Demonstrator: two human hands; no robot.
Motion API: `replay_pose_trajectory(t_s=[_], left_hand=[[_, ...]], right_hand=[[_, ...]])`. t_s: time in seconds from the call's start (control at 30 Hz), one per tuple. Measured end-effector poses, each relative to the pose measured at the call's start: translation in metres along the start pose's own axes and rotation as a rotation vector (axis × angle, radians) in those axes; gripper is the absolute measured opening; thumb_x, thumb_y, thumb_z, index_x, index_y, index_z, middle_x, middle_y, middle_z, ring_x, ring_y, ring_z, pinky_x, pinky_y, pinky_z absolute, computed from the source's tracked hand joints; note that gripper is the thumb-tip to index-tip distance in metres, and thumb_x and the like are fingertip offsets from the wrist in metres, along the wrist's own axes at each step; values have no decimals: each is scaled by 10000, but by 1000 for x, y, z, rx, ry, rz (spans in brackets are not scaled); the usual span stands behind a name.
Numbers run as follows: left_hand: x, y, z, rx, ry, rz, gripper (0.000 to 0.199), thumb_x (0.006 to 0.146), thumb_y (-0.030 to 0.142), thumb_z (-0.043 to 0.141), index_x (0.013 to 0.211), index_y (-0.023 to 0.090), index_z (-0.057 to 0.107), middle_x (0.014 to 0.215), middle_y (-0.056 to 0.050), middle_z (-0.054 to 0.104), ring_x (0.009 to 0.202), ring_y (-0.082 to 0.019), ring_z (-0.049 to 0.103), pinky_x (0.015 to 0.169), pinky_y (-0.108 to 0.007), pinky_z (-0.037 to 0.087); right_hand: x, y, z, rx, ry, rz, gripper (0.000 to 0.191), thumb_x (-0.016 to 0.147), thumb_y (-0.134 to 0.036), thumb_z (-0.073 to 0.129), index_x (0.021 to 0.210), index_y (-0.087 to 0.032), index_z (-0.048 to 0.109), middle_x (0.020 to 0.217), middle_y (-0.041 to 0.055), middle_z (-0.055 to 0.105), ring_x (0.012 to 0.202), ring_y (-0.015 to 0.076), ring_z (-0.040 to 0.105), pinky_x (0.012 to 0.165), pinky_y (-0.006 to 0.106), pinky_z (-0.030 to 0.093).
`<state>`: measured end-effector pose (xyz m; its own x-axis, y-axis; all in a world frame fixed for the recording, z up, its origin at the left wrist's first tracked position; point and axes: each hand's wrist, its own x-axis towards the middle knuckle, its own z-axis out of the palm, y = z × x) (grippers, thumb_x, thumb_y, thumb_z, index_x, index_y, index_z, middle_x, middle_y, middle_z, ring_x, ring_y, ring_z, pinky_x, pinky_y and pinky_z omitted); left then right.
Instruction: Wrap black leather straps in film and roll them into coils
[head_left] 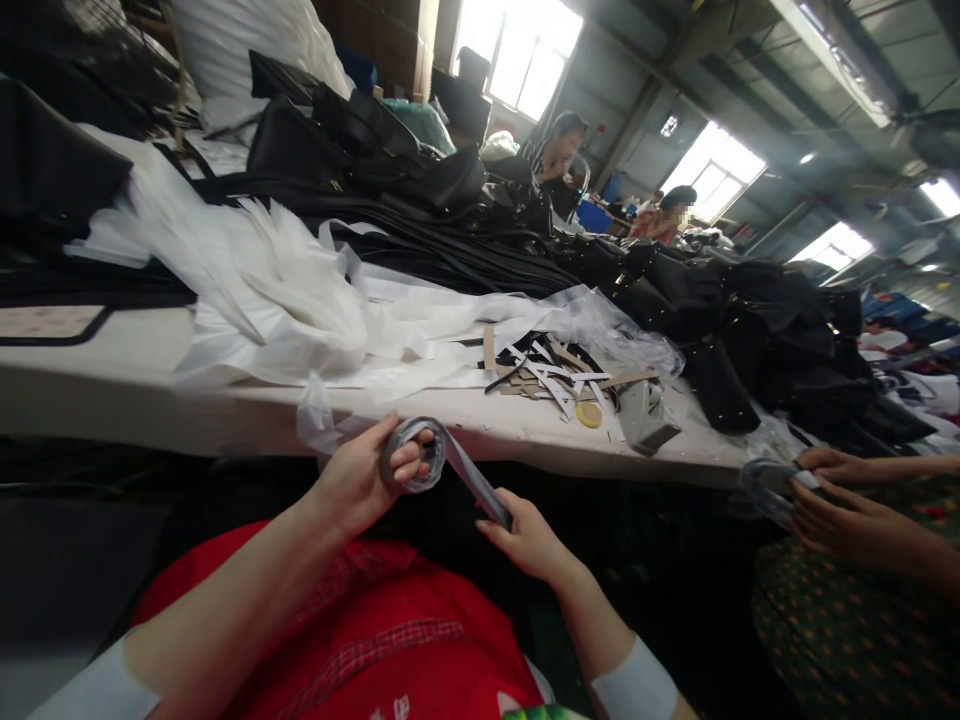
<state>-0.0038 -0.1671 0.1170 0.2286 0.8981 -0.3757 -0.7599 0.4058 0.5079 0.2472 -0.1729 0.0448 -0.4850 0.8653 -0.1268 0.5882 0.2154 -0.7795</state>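
Note:
My left hand (pixel 371 465) is closed around a roll of grey strip (pixel 421 432), with fingers through its middle. From the top of the roll a length of the strip (pixel 474 475) slants down to the right. Its lower end is pinched in my right hand (pixel 521 530), between thumb and fingers. Both hands are held in front of the table edge, above my red apron (pixel 420 640).
The white table (pixel 255 410) bears white sheets (pixel 292 290), a heap of cut scraps (pixel 555 372), a grey box-like dispenser (pixel 646 418) and piled black bags (pixel 780 340). At right, a co-worker's hands (pixel 840 495) hold another roll (pixel 765 488). More people sit farther back.

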Motion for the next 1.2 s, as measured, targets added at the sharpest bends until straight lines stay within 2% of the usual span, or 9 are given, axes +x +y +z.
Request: replay_pose_trajectory(t_s=[0.17, 0.37, 0.47, 0.57, 0.63, 0.73, 0.87, 1.0, 1.2], left_hand=[[-2, 7, 9, -166, -119, 111, 430, 1007, 246, 306, 898, 14, 652, 550, 2, 466, 484, -105, 497, 605, -250, 536], [-7, 6, 27, -125, -148, 222, 351, 982, 239, 343, 921, 61, 638, 649, -36, 538, 588, -149, 543, 646, -290, 523], [-6, -8, 25, 195, 18, 542, 262, 958, 310, 438, 964, 136, 633, 768, -62, 628, 777, -202, 604, 766, -318, 508], [-4, -28, 10, 805, 105, 890, 251, 896, 376, 549, 975, 163, 655, 943, -107, 669, 980, -266, 595, 926, -367, 440], [-4, -39, -1, 1147, -34, 941, 277, 828, 404, 613, 933, 154, 669, 910, -124, 663, 921, -288, 601, 906, -383, 431], [-7, -46, -8, 1393, -203, 837, 255, 803, 422, 621, 716, 184, 646, 658, -60, 603, 629, -213, 559, 682, -309, 427], [-7, -41, 1, 1253, -124, 431, 532, 931, 490, 411, 517, 191, 557, 433, -8, 494, 401, -128, 430, 449, -240, 285], [-5, -30, 7, 823, -47, 8, 664, 940, 590, 290, 539, 162, 601, 279, 34, 343, 241, -102, 290, 319, -217, 218], [-7, -5, 13, 342, -3, -79, 679, 1002, 443, 243, 544, 112, 619, 262, 46, 271, 266, -87, 374, 337, -147, 321]], right_hand=[[2, -11, -5, 60, 40, 5, 211, 895, -343, 560, 1020, -178, 602, 784, -2, 597, 686, 134, 554, 644, 238, 433], [2, -31, -5, 16, -426, 121, 467, 997, -479, 311, 1028, -184, 672, 612, -13, 592, 526, 111, 536, 535, 205, 424], [-8, -61, -6, 123, -727, -105, 453, 976, -459, 375, 1064, -167, 710, 837, 33, 685, 739, 134, 616, 710, 206, 476], [-26, -86, -21, 357, -947, -265, 484, 950, -476, 421, 1122, -125, 706, 929, 74, 686, 810, 157, 628, 763, 224, 480], [-35, -89, -40, 474, -793, -197, 543, 912, -557, 451, 1038, -115, 740, 744, 59, 650, 624, 139, 580, 638, 233, 470], [-30, -69, -69, 490, -297, -54, 563, 846, -633, 504, 894, -127, 745, 571, 22, 567, 466, 117, 467, 509, 248, 408], [-4, -31, -75, 136, 50, -36, 401, 886, -511, 537, 974, -156, 703, 828, 67, 689, 765, 200, 622, 732, 312, 488], [6, -12, -50, 8, 75, -46, 344, 935, -421, 499, 1119, -186, 670, 1122, 81, 682, 1039, 228, 603, 952, 354, 432], [5, -15, -26, 121, 38, -59, 331, 850, -363, 634, 1118, -169, 638, 989, 37, 678, 876, 190, 604, 788, 284, 459]])
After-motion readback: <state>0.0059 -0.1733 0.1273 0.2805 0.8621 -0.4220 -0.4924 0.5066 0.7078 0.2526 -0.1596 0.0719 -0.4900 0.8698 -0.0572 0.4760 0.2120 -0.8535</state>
